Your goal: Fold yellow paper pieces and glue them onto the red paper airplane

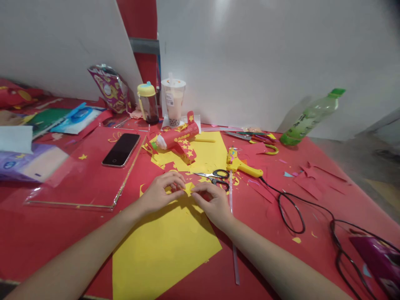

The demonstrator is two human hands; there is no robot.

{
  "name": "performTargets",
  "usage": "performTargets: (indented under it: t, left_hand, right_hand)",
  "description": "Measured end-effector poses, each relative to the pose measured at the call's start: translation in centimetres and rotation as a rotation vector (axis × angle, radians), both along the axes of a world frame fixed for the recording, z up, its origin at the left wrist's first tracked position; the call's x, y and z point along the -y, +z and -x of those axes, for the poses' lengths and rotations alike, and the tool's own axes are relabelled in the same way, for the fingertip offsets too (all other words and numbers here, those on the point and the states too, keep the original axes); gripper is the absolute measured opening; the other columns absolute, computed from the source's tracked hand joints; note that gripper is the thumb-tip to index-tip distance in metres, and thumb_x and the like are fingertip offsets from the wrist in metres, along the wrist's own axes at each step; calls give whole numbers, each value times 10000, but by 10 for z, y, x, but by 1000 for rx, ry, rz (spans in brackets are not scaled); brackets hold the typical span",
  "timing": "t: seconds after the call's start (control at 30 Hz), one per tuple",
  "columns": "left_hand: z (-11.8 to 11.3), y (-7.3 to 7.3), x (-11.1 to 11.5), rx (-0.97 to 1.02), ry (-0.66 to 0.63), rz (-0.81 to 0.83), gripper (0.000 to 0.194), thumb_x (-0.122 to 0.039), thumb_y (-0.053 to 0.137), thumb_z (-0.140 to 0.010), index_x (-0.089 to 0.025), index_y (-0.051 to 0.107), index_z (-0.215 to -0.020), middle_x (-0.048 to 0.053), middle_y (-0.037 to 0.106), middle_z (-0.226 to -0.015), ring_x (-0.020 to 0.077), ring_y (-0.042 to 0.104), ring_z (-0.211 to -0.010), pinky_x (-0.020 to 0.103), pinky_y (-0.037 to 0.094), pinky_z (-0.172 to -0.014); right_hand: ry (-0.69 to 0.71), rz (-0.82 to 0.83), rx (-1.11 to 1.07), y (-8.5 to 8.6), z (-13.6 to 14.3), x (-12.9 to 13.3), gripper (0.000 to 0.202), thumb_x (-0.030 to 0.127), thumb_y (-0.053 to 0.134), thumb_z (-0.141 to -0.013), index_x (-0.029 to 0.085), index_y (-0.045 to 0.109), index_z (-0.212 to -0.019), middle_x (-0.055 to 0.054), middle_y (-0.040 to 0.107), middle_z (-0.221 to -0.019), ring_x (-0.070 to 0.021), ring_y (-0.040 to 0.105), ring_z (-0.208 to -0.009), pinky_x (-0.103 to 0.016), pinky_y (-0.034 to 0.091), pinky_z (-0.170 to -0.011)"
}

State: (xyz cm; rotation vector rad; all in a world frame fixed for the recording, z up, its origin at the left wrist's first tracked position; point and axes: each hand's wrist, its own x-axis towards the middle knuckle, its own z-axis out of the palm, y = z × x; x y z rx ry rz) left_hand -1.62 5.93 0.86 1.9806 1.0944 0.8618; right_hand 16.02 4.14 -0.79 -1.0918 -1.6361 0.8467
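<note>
Two soft packs' worth of purple wrapping, or so it looks, make up the tissue pack [31, 164] well off to the left of my fingers, probably out there so nothing crowds them. Nearer, a clear plastic sheet [71, 183] lies flat, with my phone [121, 150] face up on it, likely set aside where my wrist won't brush it. My left hand [159, 191] comes in low, its thumb and forefinger seemingly closed on one side of a small yellow paper piece [188, 188], the other fingers curled. Under my fingers and towards me spreads a yellow sheet [165, 250], a bright ground to work over. Just beyond my fingertips rests a red star-dotted model [178, 139], tilted and, I'd guess, parked there to leave the near space free. The small piece sits right between my hands; something that slight wants fingertips, not a fist. My right hand [215, 203] seems to pinch its other side. Close past those fingers lie the black-handled scissors [215, 173], handles to the right, handy for picking up. Right of them is the yellow glue gun [250, 168], near enough to reach, and far right stands a green-capped bottle [312, 118], safely away from the paper.
</note>
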Motion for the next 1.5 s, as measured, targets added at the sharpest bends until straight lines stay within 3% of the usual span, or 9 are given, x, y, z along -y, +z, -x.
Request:
performTargets:
  t: [0.2, 0.53, 0.7, 1.0, 1.23, 1.5]
  left_hand:
    - [-1, 0, 3, -71, 17, 46, 71, -177, 538, -754, -176, 608, -740, 12, 639, -757, 135, 582, -723, 272, 453, -703]
    - [-4, -1, 7, -145, 17, -103, 122, -132, 520, -757, -188, 624, -727, -13, 669, -718, 114, 599, -669, 208, 462, -650]
    - [-6, -2, 9, -153, 57, -62, 95, -166, 521, -768, -188, 592, -826, -11, 672, -765, 121, 613, -700, 212, 477, -662]
    - [-10, 3, 12, -186, 64, 13, 96, -144, 514, -754, -181, 556, -832, 1, 668, -797, 127, 625, -736, 218, 485, -683]
    - [-10, 3, 12, -216, 58, 49, 97, -172, 510, -760, -190, 532, -853, 10, 667, -803, 145, 631, -766, 242, 489, -694]
    - [-11, 0, 11, -73, 179, 188, 119, -226, 552, -735, -192, 496, -835, 13, 654, -778, 154, 633, -770, 263, 503, -682]
  right_hand:
    - [8, -40, 19, -1, -1, -1, 78, 142, 583, -680, 189, 639, -654, -46, 668, -692, -150, 616, -653, -281, 504, -624]
    - [21, -17, 100, -2, 0, 1, 93, 118, 581, -671, 185, 640, -643, -45, 690, -686, -147, 639, -625, -270, 522, -610]
    - [22, -37, 110, -1, 0, 1, 95, 107, 571, -671, 171, 633, -640, -47, 690, -670, -144, 638, -606, -249, 515, -576]
    - [18, -155, 236, -9, 1, 1, 120, 81, 542, -665, 171, 612, -628, -33, 666, -626, -139, 609, -573, -239, 481, -557]
    - [-15, -151, 294, -8, 2, 3, 107, 80, 517, -657, 173, 561, -629, -15, 631, -596, -123, 567, -530, -218, 445, -514]
    - [-33, -134, 303, -6, 2, 5, 91, 106, 528, -682, 187, 493, -657, -6, 602, -616, -126, 556, -560, -215, 431, -516]
